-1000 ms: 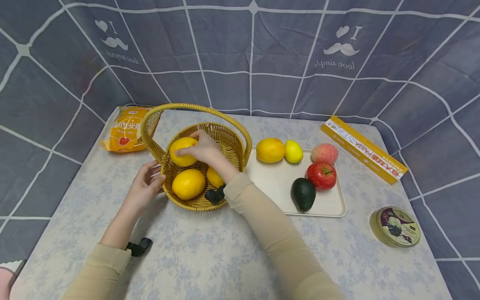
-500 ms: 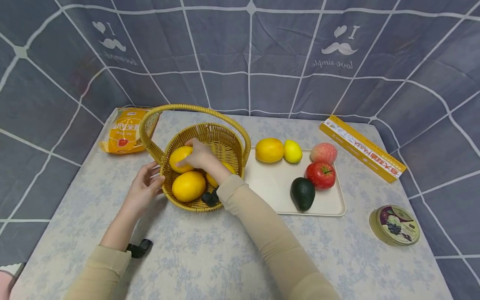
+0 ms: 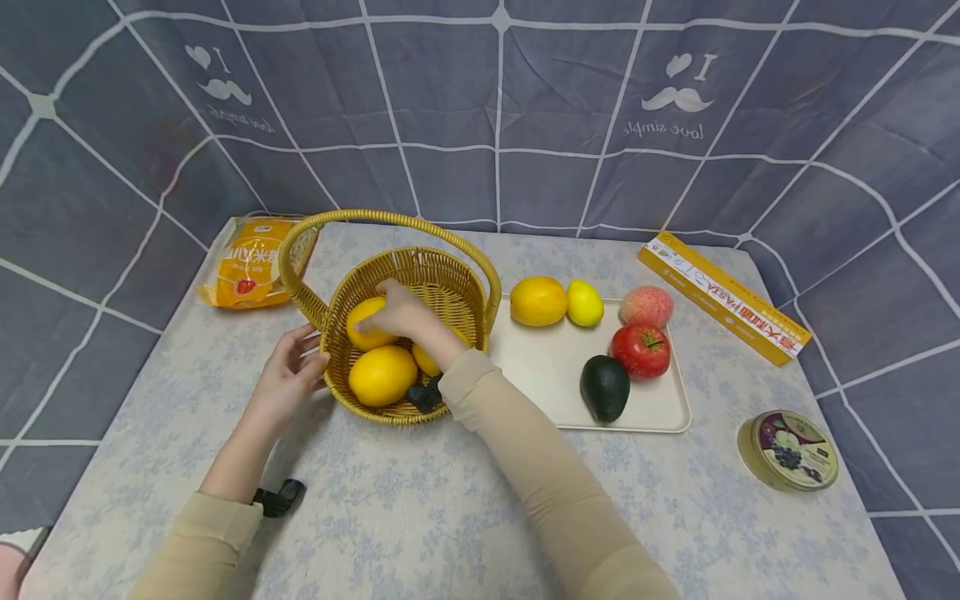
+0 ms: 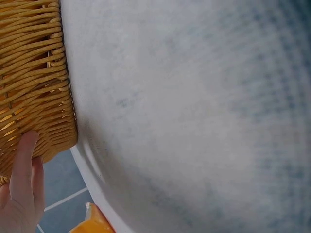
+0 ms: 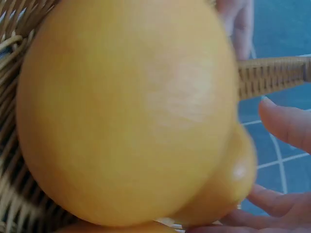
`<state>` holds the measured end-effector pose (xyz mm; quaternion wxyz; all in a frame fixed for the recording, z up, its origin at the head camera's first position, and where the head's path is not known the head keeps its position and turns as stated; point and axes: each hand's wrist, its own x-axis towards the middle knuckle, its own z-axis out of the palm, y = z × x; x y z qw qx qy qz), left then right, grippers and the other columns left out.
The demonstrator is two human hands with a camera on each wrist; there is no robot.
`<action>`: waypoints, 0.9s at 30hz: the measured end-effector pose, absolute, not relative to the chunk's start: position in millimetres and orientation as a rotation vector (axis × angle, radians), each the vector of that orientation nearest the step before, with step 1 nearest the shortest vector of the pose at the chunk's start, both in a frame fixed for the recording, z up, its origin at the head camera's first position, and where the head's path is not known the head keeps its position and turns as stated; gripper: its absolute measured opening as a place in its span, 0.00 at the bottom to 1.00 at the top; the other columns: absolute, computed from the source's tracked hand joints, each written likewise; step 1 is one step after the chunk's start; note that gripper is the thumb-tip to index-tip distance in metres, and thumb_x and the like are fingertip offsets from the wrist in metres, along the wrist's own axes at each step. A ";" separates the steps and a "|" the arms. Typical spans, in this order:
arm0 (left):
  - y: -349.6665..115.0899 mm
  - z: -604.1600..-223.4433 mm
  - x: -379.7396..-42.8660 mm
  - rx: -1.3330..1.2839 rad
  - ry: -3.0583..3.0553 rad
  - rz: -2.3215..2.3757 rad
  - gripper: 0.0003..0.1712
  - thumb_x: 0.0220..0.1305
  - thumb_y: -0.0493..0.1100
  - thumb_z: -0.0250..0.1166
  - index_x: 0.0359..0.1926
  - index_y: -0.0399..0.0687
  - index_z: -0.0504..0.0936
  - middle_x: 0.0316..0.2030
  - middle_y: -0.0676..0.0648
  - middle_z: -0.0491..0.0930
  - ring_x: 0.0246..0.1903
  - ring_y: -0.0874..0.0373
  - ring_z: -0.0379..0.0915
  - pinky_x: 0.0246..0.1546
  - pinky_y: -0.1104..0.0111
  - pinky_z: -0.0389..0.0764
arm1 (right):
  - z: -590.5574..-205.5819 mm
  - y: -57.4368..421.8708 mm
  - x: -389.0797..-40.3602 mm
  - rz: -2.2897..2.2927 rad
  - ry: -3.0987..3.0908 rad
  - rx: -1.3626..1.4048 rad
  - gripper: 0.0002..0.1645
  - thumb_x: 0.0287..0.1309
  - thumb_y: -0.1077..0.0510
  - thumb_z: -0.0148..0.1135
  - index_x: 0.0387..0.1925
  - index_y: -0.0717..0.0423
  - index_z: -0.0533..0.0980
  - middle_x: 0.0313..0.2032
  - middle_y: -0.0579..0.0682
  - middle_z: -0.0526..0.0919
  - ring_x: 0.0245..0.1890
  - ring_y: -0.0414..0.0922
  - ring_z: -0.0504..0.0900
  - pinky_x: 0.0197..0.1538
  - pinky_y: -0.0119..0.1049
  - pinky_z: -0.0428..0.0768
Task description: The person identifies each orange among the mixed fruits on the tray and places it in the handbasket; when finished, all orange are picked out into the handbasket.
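Observation:
A round yellow wicker basket (image 3: 467, 293) with a tall arched handle (image 3: 390, 217) stands left of the table's middle. My right hand (image 3: 408, 319) reaches inside and grips a yellow-orange oval fruit (image 3: 369, 310) near the basket's left wall. Two similar fruits lie by it, one in front (image 3: 383, 377) and another (image 3: 425, 358) partly hidden under my right wrist. From outside, my left hand (image 3: 287, 371) touches the basket's left side with nearly straight fingers (image 4: 23, 162). Seen from the right wrist, a large fruit (image 5: 126, 111) fills most of the view, hiding part of the gripped one (image 5: 233, 179).
Right of the basket, a cream tray (image 3: 536, 379) bears a yellow-orange fruit (image 3: 538, 301), lemon (image 3: 585, 303), peach (image 3: 647, 307), red apple (image 3: 640, 351) and avocado (image 3: 605, 389). An orange packet (image 3: 255, 262), pasta box (image 3: 723, 297) and round tin (image 3: 789, 451) lie farther out.
My right hand has lowered the gripped fruit into the basket, then shifted slightly right with it. The front fruit has also moved a little right. My left hand keeps its place.

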<state>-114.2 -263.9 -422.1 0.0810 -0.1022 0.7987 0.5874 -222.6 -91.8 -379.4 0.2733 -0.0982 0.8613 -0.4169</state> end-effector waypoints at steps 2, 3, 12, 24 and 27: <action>-263.9 -422.1 -114.6 -0.302 2.384 1.759 0.35 0.78 0.44 0.47 0.78 0.45 0.43 0.73 0.35 0.53 0.70 0.40 0.57 0.42 0.81 0.78 | -374.5 -88.1 -222.6 -1.122 2.322 -0.287 0.46 0.57 0.50 0.71 0.72 0.51 0.61 0.69 0.52 0.69 0.68 0.50 0.69 0.67 0.46 0.71; -263.9 -422.0 -114.8 -0.303 2.383 1.759 0.35 0.78 0.44 0.47 0.78 0.45 0.43 0.73 0.35 0.53 0.70 0.40 0.57 0.42 0.81 0.78 | -372.1 -85.9 -222.6 -1.123 2.325 -0.299 0.45 0.57 0.50 0.71 0.72 0.51 0.61 0.69 0.52 0.68 0.68 0.50 0.68 0.67 0.46 0.71; -263.7 -421.6 -114.7 -0.317 2.380 1.762 0.35 0.78 0.44 0.47 0.78 0.46 0.43 0.74 0.35 0.53 0.70 0.40 0.57 0.42 0.81 0.78 | -353.5 -54.8 -213.7 -1.233 2.295 -0.461 0.40 0.59 0.49 0.69 0.69 0.53 0.65 0.69 0.52 0.70 0.68 0.49 0.68 0.70 0.43 0.68; -263.4 -421.2 -114.6 -0.307 2.373 1.773 0.35 0.77 0.44 0.48 0.78 0.45 0.44 0.73 0.35 0.54 0.66 0.49 0.62 0.43 0.80 0.79 | -347.8 25.5 -174.3 -1.569 2.022 -0.752 0.28 0.62 0.59 0.65 0.63 0.59 0.72 0.59 0.52 0.78 0.59 0.49 0.78 0.60 0.33 0.77; -263.2 -421.4 -114.0 -0.307 2.371 1.772 0.35 0.77 0.44 0.47 0.78 0.45 0.44 0.73 0.35 0.54 0.66 0.50 0.62 0.43 0.80 0.79 | -351.6 49.1 -169.0 -1.627 1.986 -0.789 0.27 0.62 0.63 0.64 0.62 0.62 0.71 0.58 0.56 0.79 0.59 0.53 0.78 0.61 0.36 0.77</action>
